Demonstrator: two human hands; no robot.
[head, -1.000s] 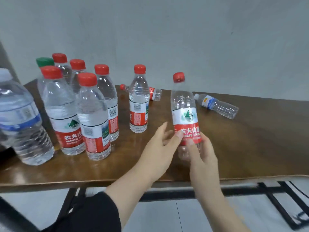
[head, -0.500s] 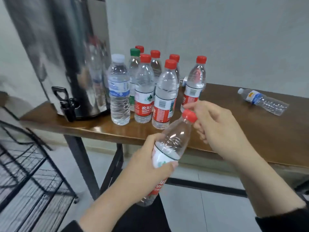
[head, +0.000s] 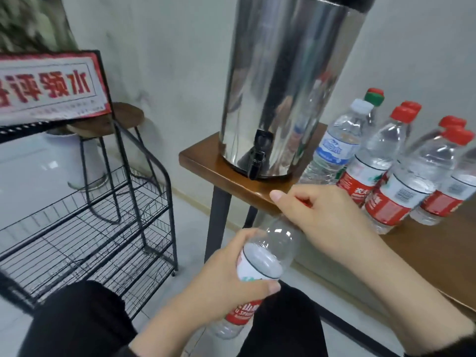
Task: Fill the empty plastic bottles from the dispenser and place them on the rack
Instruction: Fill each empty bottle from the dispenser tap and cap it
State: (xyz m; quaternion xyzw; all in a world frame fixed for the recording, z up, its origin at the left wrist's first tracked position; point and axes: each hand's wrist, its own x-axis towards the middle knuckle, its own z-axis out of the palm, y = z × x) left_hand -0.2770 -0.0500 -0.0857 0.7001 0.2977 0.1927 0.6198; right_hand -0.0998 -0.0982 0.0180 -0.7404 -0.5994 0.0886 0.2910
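An empty clear plastic bottle (head: 265,256) with a red and white label is tilted in front of me, below the table edge. My left hand (head: 226,282) grips its body around the label. My right hand (head: 319,215) is curled over its neck and covers the red cap, of which only a sliver shows. The steel dispenser (head: 286,81) stands on the table's left end, its black tap (head: 257,161) just above and left of my hands. The black wire rack (head: 85,225) stands on the floor to the left.
Several capped bottles (head: 401,181) stand on the brown table (head: 206,163) right of the dispenser. A red and white sign (head: 49,86) sits on top of the rack. A round stool (head: 113,119) stands behind the rack near the wall.
The view has swung left, from the bottles to the dispenser and rack. The bottle came off the table into my left hand, and my right hand closed over its cap.
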